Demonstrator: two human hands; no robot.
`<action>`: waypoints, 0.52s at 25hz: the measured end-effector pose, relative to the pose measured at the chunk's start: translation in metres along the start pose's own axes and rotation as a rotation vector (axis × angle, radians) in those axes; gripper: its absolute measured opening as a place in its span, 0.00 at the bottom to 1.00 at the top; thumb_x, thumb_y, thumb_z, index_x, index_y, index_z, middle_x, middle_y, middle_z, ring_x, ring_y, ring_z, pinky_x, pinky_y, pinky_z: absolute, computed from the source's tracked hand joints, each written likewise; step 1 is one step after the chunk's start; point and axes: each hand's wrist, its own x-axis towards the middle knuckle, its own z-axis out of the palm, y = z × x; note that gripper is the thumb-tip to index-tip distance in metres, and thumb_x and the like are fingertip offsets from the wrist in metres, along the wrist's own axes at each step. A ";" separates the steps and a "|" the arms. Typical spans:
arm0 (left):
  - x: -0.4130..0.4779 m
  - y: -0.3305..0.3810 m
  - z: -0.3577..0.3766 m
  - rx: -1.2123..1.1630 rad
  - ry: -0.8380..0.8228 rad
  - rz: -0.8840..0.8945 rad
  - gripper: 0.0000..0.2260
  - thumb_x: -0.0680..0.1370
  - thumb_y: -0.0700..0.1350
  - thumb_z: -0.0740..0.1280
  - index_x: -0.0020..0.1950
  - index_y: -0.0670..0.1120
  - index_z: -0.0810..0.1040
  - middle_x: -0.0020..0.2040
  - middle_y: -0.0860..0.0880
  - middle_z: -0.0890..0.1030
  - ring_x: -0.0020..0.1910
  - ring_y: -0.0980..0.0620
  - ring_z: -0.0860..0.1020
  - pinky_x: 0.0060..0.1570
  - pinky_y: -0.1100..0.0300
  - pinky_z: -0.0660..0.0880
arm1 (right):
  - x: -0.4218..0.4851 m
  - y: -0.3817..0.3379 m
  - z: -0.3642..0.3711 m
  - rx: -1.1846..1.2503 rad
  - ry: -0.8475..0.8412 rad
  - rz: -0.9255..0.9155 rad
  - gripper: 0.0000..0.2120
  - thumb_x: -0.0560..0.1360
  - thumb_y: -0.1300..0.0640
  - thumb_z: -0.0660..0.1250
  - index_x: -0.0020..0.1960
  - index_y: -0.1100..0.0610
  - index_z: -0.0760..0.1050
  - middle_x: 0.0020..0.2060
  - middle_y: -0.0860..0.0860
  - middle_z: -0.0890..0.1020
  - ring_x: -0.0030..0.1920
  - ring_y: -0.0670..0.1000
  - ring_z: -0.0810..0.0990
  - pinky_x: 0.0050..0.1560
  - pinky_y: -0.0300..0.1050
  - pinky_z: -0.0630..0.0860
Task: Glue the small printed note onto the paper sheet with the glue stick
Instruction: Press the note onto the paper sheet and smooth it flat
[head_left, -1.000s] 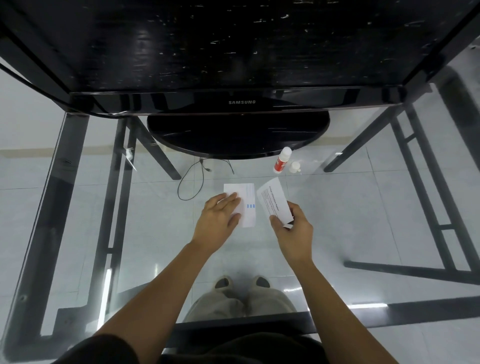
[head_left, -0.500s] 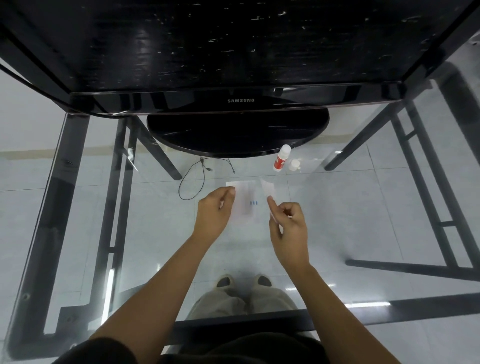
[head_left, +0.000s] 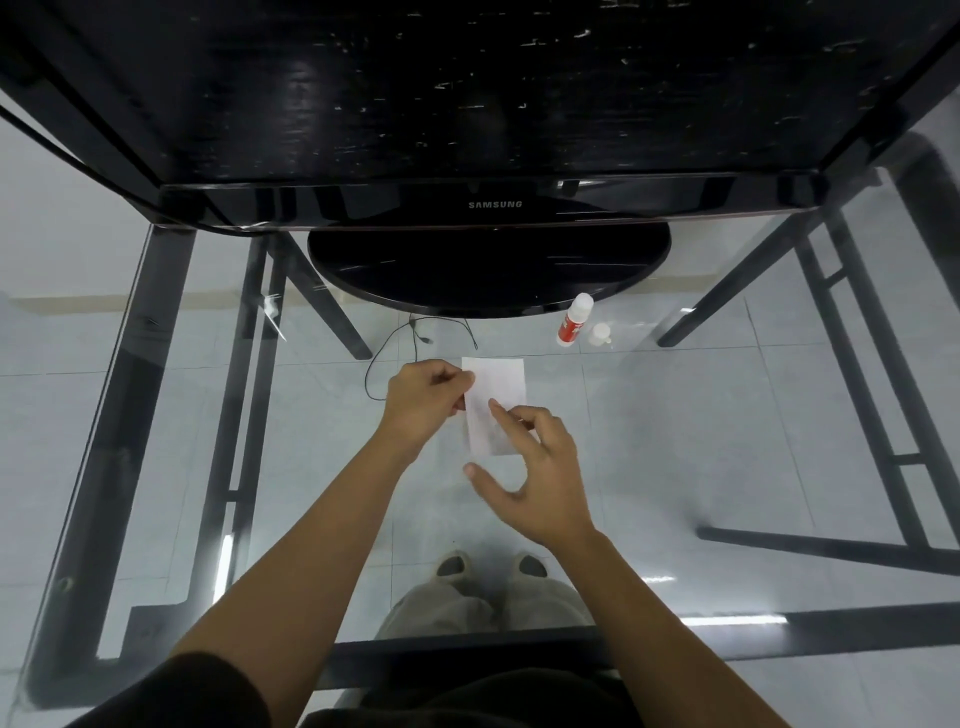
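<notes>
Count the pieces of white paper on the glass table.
1 clearly separable: the white paper lies flat between the left hand and right hand. A second piece may lie on top of it or under it; no separate edge shows.

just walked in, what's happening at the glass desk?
A person is laying a small white note over a paper sheet on the glass table. The left hand pinches the paper's left edge, and the right hand presses down with a fingertip, its other fingers spread. The glue stick stands uncapped near the monitor base, with its cap beside it.
</notes>
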 end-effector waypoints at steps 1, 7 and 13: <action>0.002 0.000 -0.003 -0.002 -0.029 -0.003 0.05 0.73 0.43 0.69 0.39 0.43 0.81 0.33 0.50 0.81 0.29 0.61 0.79 0.32 0.70 0.75 | 0.002 0.002 -0.001 0.083 0.073 0.071 0.26 0.71 0.43 0.67 0.65 0.52 0.71 0.57 0.49 0.74 0.56 0.46 0.71 0.55 0.35 0.69; 0.003 -0.015 -0.003 -0.037 -0.165 -0.058 0.05 0.74 0.43 0.69 0.41 0.44 0.82 0.33 0.53 0.82 0.30 0.60 0.79 0.37 0.67 0.75 | 0.039 0.024 -0.011 0.465 -0.002 0.646 0.16 0.76 0.54 0.66 0.62 0.48 0.68 0.48 0.45 0.77 0.41 0.41 0.76 0.34 0.24 0.71; 0.012 -0.030 0.016 0.152 0.096 0.005 0.05 0.74 0.44 0.68 0.40 0.44 0.80 0.36 0.51 0.82 0.34 0.56 0.80 0.41 0.63 0.77 | 0.056 0.034 0.002 0.369 0.010 0.563 0.10 0.74 0.60 0.68 0.54 0.53 0.75 0.44 0.46 0.79 0.39 0.42 0.78 0.34 0.22 0.71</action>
